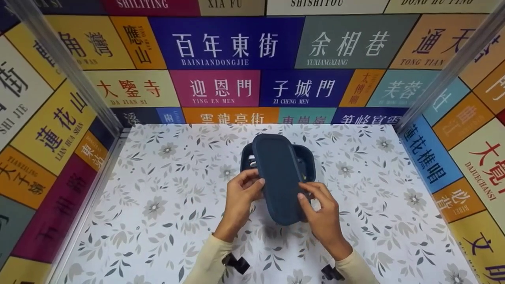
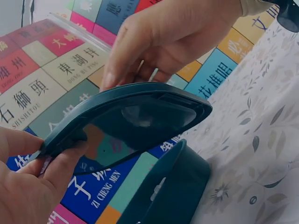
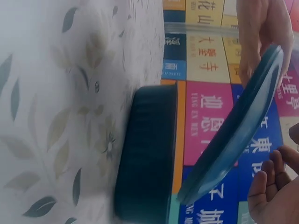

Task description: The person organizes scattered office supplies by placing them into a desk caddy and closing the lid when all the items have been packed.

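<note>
In the head view a dark blue, rounded oblong lid [image 1: 278, 177] is tilted over a matching box [image 1: 309, 159]. My left hand [image 1: 241, 199] pinches the lid's left edge, thumb on top and fingers beneath. The glossy underside of the lid [image 2: 135, 121] shows in the left wrist view. At the lid's right edge is my right hand [image 1: 324, 213], fingers loosely bent. In the right wrist view those right fingers [image 3: 268, 184] appear beside the lid with a gap between. Small white items [image 1: 252, 159] show in the box's left end; the lid hides most of the inside.
The box stands on a white tablecloth [image 1: 158, 232] printed with grey leaves and flowers. Panels of coloured signs [image 1: 232, 43] rise behind and on both sides. Clear upright corner strips [image 1: 94, 94] border the table's left and right.
</note>
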`<move>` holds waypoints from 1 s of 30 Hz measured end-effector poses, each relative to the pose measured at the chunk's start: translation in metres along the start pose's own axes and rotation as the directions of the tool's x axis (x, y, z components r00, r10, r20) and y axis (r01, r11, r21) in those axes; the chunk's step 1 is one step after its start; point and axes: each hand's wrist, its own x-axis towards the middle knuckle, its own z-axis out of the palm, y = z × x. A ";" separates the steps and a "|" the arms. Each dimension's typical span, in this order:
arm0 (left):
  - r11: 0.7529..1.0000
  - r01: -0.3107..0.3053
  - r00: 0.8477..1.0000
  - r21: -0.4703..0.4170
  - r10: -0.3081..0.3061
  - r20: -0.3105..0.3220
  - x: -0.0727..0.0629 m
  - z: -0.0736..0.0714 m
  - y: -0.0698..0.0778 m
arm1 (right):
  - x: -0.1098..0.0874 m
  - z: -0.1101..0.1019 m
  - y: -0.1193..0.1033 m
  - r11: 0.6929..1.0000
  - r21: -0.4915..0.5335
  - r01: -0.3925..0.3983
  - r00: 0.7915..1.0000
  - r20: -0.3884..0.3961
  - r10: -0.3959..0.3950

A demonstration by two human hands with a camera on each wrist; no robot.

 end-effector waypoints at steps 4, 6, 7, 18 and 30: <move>1.000 0.000 1.000 -0.010 0.000 -0.004 -0.001 -0.005 -0.002 | 0.003 -0.005 -0.008 1.000 -0.006 -0.029 0.999 -0.020 0.029; 1.000 -0.006 1.000 -0.011 0.006 -0.003 -0.001 -0.007 -0.003 | 0.002 -0.007 -0.009 0.999 -0.014 -0.048 0.998 -0.031 0.048; 1.000 -0.009 1.000 -0.012 0.009 -0.003 -0.001 -0.008 -0.004 | 0.002 -0.008 -0.010 0.998 -0.026 -0.056 0.998 -0.036 0.055; 0.989 -0.022 1.000 -0.144 0.021 -0.009 -0.001 -0.016 -0.013 | -0.015 -0.015 0.027 0.965 -0.037 -0.259 0.966 -0.012 0.259; 0.983 0.001 1.000 -0.186 0.002 0.019 0.000 -0.022 -0.017 | -0.011 -0.018 0.027 0.900 0.045 -0.434 0.901 0.038 0.433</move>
